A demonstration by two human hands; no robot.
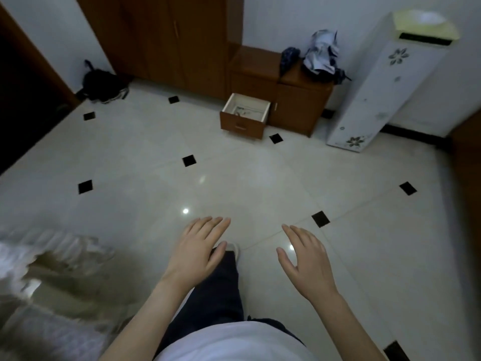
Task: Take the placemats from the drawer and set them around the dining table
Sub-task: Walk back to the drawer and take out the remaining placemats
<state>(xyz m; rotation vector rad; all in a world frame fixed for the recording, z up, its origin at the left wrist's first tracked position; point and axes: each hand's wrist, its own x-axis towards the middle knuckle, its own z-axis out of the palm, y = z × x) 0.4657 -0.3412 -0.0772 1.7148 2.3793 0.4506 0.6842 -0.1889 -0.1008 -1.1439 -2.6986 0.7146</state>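
Bare and flat, both hands hung palm-down over the floor in the lower middle of the frame, holding nothing. The left hand had its fingers straight and close together, its thumb lying over a dark trouser leg and the pale toe of a shoe. The right hand sat just right of it, apart from it, fingers straight and thumb spread wide to the left. Neither touched anything.

Pale glossy tiles with small black diamond insets filled the middle of the frame and caught a few spots of light. A white shirt showed at the bottom edge. Blurred pale cloth filled the lower left corner.

Well beyond the hands, in the upper middle, a wooden drawer stood pulled out from a low cabinet. Its white inside held something thin and dark, too small to name; whether placemats lay there could not be told. A tall wardrobe stood to the left of the cabinet, against the wall. Crumpled dark and white things lay on the cabinet top. A tall white unit with flower prints leaned into the upper right. A black bag sat on the floor at the upper left, near a dark doorway.
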